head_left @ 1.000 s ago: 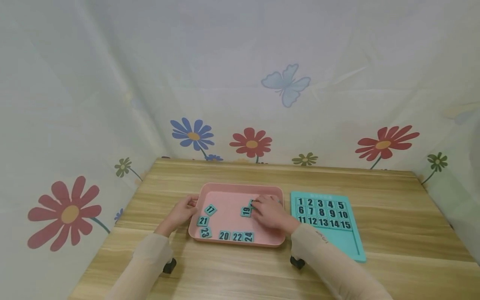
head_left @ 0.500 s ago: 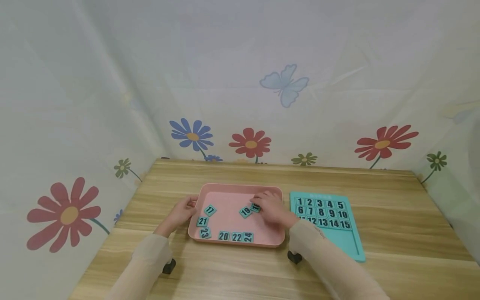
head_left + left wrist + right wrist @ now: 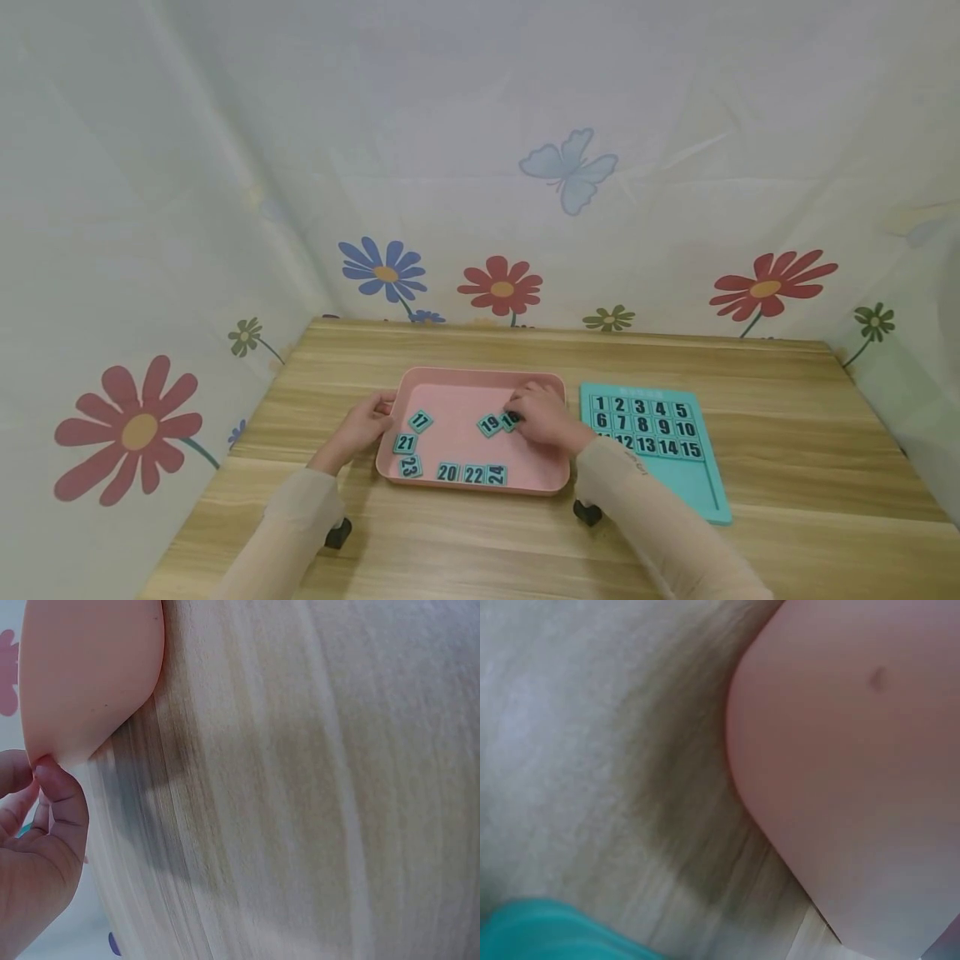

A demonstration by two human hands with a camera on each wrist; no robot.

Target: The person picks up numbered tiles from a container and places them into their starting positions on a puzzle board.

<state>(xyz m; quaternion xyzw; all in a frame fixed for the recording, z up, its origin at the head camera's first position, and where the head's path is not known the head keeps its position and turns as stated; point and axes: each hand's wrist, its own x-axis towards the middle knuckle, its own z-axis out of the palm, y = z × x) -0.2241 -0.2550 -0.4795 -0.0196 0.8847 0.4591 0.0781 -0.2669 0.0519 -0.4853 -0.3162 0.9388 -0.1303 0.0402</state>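
A: Left hand (image 3: 363,423)?
B: Thumb and fingers pinch the rim of the tray (image 3: 454,404); left wrist view confirms. Forearm reaches forward, slightly inward.
A: Nearest it?
B: Tile 17 (image 3: 420,420), inside the tray, just right of the fingers.
A: Right hand (image 3: 547,417)?
B: Inside the tray, well apart from the other. Back of hand up, fingers bent down at a part-covered tile (image 3: 510,421). Pinched or merely touched: cannot tell, fingertips hidden. Forearm slants inward over the tray's edge.
A: Around that hand?
B: Tile 19 (image 3: 489,425) just left; board (image 3: 690,483) to its right, partly under the sleeve (image 3: 645,508).
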